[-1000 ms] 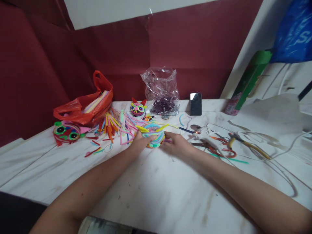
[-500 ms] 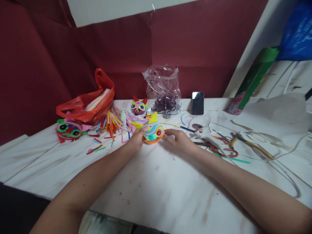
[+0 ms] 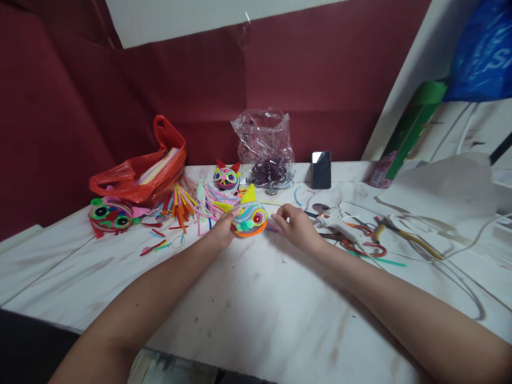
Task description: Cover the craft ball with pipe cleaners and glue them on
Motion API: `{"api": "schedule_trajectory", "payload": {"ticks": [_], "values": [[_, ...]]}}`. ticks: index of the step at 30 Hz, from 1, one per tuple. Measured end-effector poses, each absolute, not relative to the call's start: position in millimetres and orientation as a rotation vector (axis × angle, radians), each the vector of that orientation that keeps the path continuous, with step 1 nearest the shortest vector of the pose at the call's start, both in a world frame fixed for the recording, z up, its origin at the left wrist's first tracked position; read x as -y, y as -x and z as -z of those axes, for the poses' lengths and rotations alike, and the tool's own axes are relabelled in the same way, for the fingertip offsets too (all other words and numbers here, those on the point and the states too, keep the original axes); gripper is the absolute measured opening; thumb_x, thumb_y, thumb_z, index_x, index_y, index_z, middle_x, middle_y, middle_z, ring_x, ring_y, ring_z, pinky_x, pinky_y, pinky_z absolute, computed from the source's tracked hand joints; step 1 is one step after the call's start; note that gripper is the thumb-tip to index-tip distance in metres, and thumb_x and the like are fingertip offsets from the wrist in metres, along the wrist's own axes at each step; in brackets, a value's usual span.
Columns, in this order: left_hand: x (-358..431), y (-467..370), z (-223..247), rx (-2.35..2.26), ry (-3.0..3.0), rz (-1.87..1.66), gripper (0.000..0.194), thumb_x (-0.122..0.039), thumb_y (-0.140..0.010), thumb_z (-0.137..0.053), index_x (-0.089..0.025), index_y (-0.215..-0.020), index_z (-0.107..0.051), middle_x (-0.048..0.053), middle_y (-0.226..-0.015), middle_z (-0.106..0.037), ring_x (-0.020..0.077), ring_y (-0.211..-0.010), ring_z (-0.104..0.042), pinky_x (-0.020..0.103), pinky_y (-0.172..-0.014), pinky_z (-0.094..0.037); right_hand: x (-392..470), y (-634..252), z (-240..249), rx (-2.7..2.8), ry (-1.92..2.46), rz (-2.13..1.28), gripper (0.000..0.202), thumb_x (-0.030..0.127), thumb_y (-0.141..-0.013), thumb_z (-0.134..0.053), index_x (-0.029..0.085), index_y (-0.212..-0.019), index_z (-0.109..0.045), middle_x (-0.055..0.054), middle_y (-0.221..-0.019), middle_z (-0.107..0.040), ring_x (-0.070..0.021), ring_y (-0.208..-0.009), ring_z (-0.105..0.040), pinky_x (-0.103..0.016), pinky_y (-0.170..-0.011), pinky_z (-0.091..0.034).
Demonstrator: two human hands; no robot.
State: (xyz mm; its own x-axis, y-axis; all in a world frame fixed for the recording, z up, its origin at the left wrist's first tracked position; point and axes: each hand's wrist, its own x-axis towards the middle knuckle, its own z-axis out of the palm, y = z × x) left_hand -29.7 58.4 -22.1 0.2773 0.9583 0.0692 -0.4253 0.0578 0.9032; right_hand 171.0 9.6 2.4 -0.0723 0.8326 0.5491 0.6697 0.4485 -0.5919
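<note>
Near the middle of the table, my left hand (image 3: 225, 228) is closed on a colourful craft head (image 3: 250, 217) with yellow ears, a red eye and an orange lower rim. Just to its right, apart from it, my right hand (image 3: 295, 225) has its thumb and fingertips pinched together; anything between them is too small to make out. Behind the held piece stands a smaller craft head (image 3: 226, 177) with red ears. A red and green craft head (image 3: 111, 216) rests at the left.
A red bag (image 3: 138, 178), pipe cleaners (image 3: 184, 205) and a clear bag (image 3: 267, 154) lie behind. A phone (image 3: 321, 170) leans at the back. Pliers (image 3: 416, 240), scissors (image 3: 372, 248), a glue gun (image 3: 347, 226) and cables are on the right.
My right hand has drawn away from the craft head, and its fingers have curled into a pinch. My left hand keeps its hold. The whole view has shifted slightly.
</note>
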Motion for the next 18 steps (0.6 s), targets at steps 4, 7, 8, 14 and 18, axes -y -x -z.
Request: {"api": "schedule_trajectory", "payload": {"ticks": [4, 7, 8, 14, 18], "values": [[-57.5, 29.5, 21.1, -0.668, -1.014, -1.163, 0.036, -0.036, -0.075, -0.067, -0.016, -0.104, -0.068, 0.008, -0.104, -0.073, 0.0231, -0.099, -0.067, 0.037, -0.091, -0.051, -9.5, -172.1, -2.8, 1.751, 1.287, -0.217, 0.023, 0.033, -0.087, -0.044, 0.022, -0.067, -0.047, 0.001, -0.056, -0.054, -0.014, -0.053, -0.048, -0.025, -0.053, -0.034], [-56.5, 28.2, 21.3, -0.661, -1.045, -1.167, 0.038, -0.037, -0.074, -0.067, -0.014, -0.104, -0.068, 0.01, -0.104, -0.073, 0.0242, -0.1, -0.067, 0.037, -0.093, -0.05, -7.7, -170.0, -1.7, 1.783, 1.257, -0.227, 0.022, 0.03, -0.088, -0.043, 0.021, -0.069, -0.05, 0.0, -0.06, -0.058, -0.0148, -0.057, -0.051, -0.026, -0.058, -0.037], [-56.3, 27.8, 21.6, -0.662, -1.053, -1.166, 0.038, -0.037, -0.074, -0.067, -0.014, -0.104, -0.068, 0.01, -0.104, -0.073, 0.0245, -0.1, -0.067, 0.037, -0.093, -0.05, -6.7, -168.9, -1.1, 1.807, 1.231, -0.214, 0.02, 0.028, -0.087, -0.044, 0.021, -0.07, -0.052, -0.001, -0.063, -0.061, -0.0154, -0.06, -0.053, -0.027, -0.061, -0.039], [-56.1, 26.9, 22.8, -0.631, -1.083, -1.152, 0.041, -0.038, -0.074, -0.068, -0.012, -0.105, -0.067, 0.012, -0.105, -0.072, 0.0257, -0.102, -0.066, 0.038, -0.092, -0.05, -2.7, -163.0, 4.9, 1.916, 1.076, -0.086, 0.012, 0.016, -0.084, -0.051, 0.019, -0.08, -0.062, -0.005, -0.075, -0.069, -0.0184, -0.073, -0.06, -0.031, -0.076, -0.042], [-53.8, 26.1, 20.8, -0.669, -1.06, -1.155, 0.041, -0.036, -0.071, -0.07, -0.011, -0.104, -0.067, 0.012, -0.102, -0.073, 0.026, -0.1, -0.067, 0.038, -0.092, -0.051, -5.3, -162.3, 10.2, 1.934, 1.035, -0.053, 0.01, 0.016, -0.084, -0.054, 0.019, -0.082, -0.063, -0.004, -0.076, -0.07, -0.0183, -0.073, -0.061, -0.033, -0.077, -0.042]]}}
